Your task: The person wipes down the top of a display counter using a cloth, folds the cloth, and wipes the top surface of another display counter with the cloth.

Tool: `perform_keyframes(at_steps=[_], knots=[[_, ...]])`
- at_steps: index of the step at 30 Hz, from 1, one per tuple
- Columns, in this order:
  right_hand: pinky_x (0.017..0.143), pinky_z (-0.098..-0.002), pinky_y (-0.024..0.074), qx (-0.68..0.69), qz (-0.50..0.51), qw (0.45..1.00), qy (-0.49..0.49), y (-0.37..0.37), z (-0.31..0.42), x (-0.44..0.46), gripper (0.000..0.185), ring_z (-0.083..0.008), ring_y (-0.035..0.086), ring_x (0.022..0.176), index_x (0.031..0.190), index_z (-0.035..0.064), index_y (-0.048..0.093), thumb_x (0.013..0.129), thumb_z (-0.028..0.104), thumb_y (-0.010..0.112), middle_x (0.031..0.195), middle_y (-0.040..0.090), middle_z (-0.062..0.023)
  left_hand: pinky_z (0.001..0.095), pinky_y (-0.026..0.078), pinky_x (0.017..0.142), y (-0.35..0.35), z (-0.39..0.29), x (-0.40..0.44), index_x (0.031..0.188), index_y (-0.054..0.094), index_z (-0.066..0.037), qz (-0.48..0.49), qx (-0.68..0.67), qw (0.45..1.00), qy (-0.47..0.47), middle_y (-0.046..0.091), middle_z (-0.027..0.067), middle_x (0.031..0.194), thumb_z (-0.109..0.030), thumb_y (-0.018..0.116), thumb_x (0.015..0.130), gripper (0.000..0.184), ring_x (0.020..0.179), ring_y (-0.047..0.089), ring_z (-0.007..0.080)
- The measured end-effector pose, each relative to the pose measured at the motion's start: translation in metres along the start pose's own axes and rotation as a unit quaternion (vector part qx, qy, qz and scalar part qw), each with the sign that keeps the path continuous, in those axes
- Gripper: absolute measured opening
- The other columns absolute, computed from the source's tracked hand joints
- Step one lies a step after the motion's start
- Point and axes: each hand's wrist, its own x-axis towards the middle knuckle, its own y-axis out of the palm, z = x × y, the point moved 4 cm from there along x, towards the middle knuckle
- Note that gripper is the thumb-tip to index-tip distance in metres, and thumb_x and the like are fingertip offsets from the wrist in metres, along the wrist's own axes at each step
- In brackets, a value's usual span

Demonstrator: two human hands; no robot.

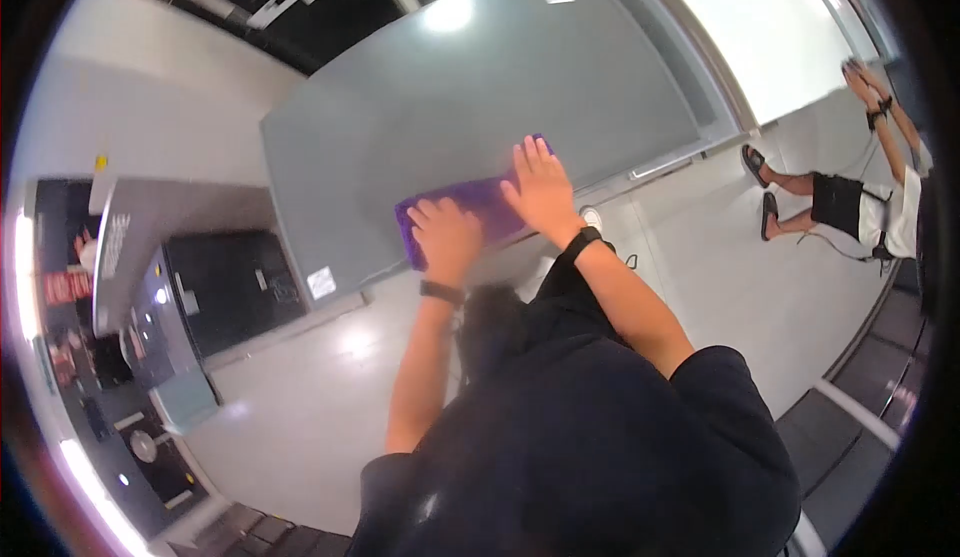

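Note:
A purple cloth (487, 208), seemingly folded into a long strip, lies along the near edge of a grey tabletop (450, 87). On its left end rests my left hand (447, 237), palm down, with the fingers apart and slightly bent. My right hand (541, 192) lies flat over the right end, fingers stretched away from me and thumb out to the side. Parts of the cloth are hidden under both hands. Each wrist wears a dark band.
At the right another person (885, 197) stands with both hands on a white table (760, 37). A small white label (321, 283) sits at the grey table's near left corner. Further left is a black cabinet (235, 287). Pale floor (290, 427) surrounds me.

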Motion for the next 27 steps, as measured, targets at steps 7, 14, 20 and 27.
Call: perform_keyframes(at_steps=[7,14,20,27], knots=[[0.115,-0.0486,0.0297,-0.015,-0.062,0.997,0.046,-0.056,-0.177,0.013,0.06,-0.0384,0.036,0.14,0.138,0.0001,0.049,0.091,0.036,0.059,0.148,0.043,-0.0233,0.064,0.043,0.097,0.037,-0.185,0.05,0.102,0.054,0.007,-0.052,-0.028,0.992,0.112,0.043,0.0406,0.13,-0.025,0.058,0.085,0.037,0.13,0.035,0.0626],[0.113,-0.0497,0.032,-0.018,-0.088,0.993,0.083,-0.097,-0.263,0.016,0.061,-0.0379,0.036,0.141,0.14,0.0029,0.047,0.09,0.036,0.06,0.15,0.04,-0.022,0.0656,0.044,0.095,0.05,-0.292,0.086,0.106,0.052,0.007,-0.046,0.051,0.985,0.156,0.039,0.0434,0.134,-0.024,0.058,0.083,0.039,0.13,0.031,0.0658],[0.112,-0.0505,0.0323,0.014,-0.098,0.991,0.094,-0.097,-0.274,0.051,0.062,-0.04,0.038,0.138,0.137,0.0012,0.05,0.089,0.037,0.06,0.148,0.041,-0.024,0.0734,0.04,0.095,0.046,-0.309,0.112,0.106,0.048,0.007,-0.016,0.025,0.989,0.147,0.036,0.044,0.131,-0.019,0.058,0.081,0.038,0.127,0.025,0.0722],[0.111,-0.0523,0.0323,0.008,-0.088,0.99,0.106,-0.08,-0.278,0.089,0.062,-0.0443,0.036,0.137,0.139,-0.0003,0.047,0.09,0.036,0.059,0.149,0.037,-0.0282,0.0725,0.042,0.094,0.044,-0.31,0.141,0.11,0.049,0.008,0.009,-0.001,0.993,0.114,0.034,0.042,0.135,-0.021,0.056,0.084,0.04,0.129,0.027,0.0687]])
